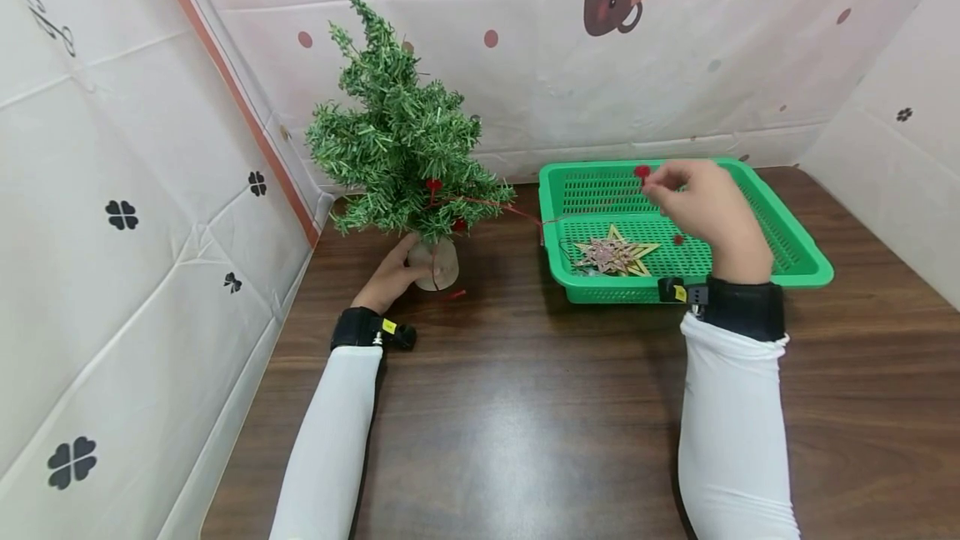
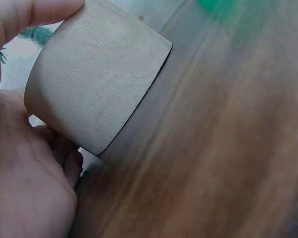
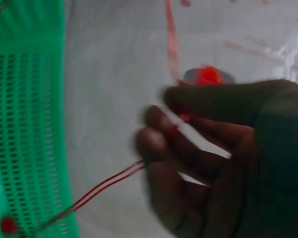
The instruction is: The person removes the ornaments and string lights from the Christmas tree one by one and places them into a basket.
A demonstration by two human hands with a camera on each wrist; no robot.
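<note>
The dark wood tabletop [image 1: 525, 407] lies nearest. At 11 o'clock, the left hand [image 1: 390, 277] wraps its grip round the wooden base [image 2: 94, 79] of the small green tree [image 1: 397, 132]. At 1 o'clock, the right hand [image 1: 705, 207] pinches a red beaded string [image 1: 642, 173] above the green basket [image 1: 795, 273], which holds a glitter star [image 1: 615, 255]. Patterned sheets [image 1: 112, 190] wall the space; their lettering is unreadable.

The tree's pot [image 2: 94, 82] is matt, grainy pale wood; the basket [image 1: 802, 261] is glossy green perforated plastic; the table [image 1: 525, 423] is smooth, sheeny dark wood.
</note>
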